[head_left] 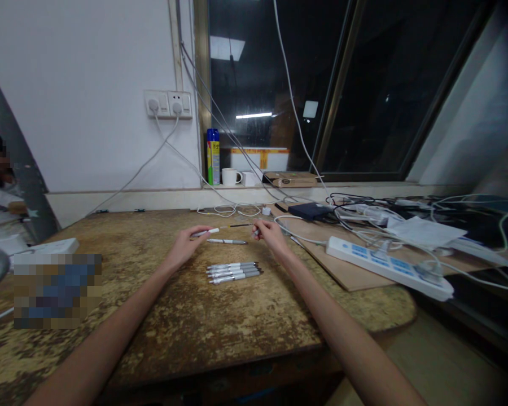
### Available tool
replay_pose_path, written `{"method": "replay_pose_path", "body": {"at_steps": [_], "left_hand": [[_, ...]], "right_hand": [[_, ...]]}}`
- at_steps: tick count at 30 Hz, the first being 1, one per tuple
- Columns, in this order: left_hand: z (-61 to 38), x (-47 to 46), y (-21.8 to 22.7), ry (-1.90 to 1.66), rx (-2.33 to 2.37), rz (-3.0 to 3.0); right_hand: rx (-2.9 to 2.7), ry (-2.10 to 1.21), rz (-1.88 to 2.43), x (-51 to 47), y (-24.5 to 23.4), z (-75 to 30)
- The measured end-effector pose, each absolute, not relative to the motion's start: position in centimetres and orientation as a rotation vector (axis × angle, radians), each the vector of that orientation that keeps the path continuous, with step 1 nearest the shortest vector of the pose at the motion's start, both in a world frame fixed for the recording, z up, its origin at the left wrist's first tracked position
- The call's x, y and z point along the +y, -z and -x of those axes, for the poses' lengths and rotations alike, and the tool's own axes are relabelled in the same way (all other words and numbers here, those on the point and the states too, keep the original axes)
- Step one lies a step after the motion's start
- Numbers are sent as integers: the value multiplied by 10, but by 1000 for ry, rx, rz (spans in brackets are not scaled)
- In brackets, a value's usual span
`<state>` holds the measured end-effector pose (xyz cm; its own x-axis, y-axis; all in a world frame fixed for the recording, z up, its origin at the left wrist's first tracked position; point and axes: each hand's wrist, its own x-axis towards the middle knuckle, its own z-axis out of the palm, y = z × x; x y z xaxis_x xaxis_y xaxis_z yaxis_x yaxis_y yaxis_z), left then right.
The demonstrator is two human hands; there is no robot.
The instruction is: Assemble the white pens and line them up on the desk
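My left hand [185, 243] pinches a white pen barrel [206, 232] with a thin dark refill [239, 226] sticking out toward the right. My right hand [268, 233] is closed at the far end of that refill, fingers pinched on a small part I cannot make out. Both hands hover just above the worn wooden table [195, 327]. One loose pen [227, 242] lies on the table under the hands. Nearer to me, several grey-and-white pens [234, 272] lie side by side in a neat row.
A white power strip [385, 267] on a cardboard sheet [351, 270] lies right of the hands amid tangled cables. A spray can [213, 156], a mug [230, 176] and a box stand on the window sill. A white box [53, 246] sits at left; a person sits at far left.
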<state>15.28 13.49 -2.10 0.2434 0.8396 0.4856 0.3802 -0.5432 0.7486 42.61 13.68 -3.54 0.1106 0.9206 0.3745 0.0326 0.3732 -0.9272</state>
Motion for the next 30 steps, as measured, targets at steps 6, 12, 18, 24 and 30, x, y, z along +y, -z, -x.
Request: {"method": "replay_pose_path", "body": {"at_steps": [6,12,18,24,30], "left_hand": [[-153,132,19,-1236,1130,-2039],[-154,133,19,-1225,1128,-2036],[-155,133,19,-1220,1103,-2044],[-160,129,18,-1191,1032,-2069],[-162,126,18,-1168,1013,-2113]], "right_hand": [[-1308,-815,1018,134,33,-426],[-1324,-809,1020,136,35,-427],[-1355,-788,1033,137,37,-426],[-1577,-645,961,133,36,-417],[-1672,-644,902,133,40,-408]]}}
